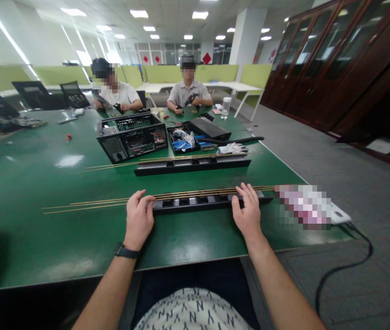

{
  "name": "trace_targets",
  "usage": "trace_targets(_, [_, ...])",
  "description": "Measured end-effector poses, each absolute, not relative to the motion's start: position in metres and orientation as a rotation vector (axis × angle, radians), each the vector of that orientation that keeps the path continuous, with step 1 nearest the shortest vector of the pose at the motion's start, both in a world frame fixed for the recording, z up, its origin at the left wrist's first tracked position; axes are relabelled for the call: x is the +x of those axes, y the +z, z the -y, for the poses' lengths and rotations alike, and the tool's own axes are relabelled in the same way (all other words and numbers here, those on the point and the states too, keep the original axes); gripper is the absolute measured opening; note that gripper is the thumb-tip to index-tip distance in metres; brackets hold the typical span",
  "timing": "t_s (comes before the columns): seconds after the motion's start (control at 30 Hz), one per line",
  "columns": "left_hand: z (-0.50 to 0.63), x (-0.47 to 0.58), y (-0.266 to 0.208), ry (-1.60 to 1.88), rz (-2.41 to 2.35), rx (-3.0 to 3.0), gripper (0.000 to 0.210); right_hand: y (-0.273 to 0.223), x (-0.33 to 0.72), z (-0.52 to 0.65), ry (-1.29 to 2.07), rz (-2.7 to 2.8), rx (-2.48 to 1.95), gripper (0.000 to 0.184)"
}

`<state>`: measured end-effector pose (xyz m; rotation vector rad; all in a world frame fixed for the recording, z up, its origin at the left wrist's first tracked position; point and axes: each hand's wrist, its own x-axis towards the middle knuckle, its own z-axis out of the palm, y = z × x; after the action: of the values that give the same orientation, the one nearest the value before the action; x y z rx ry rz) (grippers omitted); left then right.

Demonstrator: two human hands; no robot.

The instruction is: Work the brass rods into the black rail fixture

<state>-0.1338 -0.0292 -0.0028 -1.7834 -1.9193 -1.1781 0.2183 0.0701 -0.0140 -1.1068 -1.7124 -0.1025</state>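
Note:
Before me on the green table lies a long black bar with a pale inner channel [175, 206]. Thin gold-coloured rods [195, 194] run lengthwise along it and reach well past its left end. At that end my left hand [139, 219] is bent inward, thumb and index finger closed about the rods. My right hand [248, 211] rests near the bar's right end, fingers stretched over the rods and thumb apart. Its fingertips partly hide the rods. Parallel and farther off is a second black bar [195, 167], also with gold rods along it.
Behind the bars stand an open black computer case [133, 137], a black tray [198, 145] of blue and white items, and gloves [232, 148]. Rightward lies a white power strip [340, 214], its cable off the edge. Two people sit opposite, near a clear cup [225, 109].

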Motion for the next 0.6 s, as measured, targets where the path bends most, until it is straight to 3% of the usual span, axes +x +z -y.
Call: trace_targets(0.6, [0.028, -0.126, 0.001, -1.222, 1.896, -1.801, 0.018, -0.013, 0.219, -0.070, -0.098, 1.710, -1.114, 0.034])
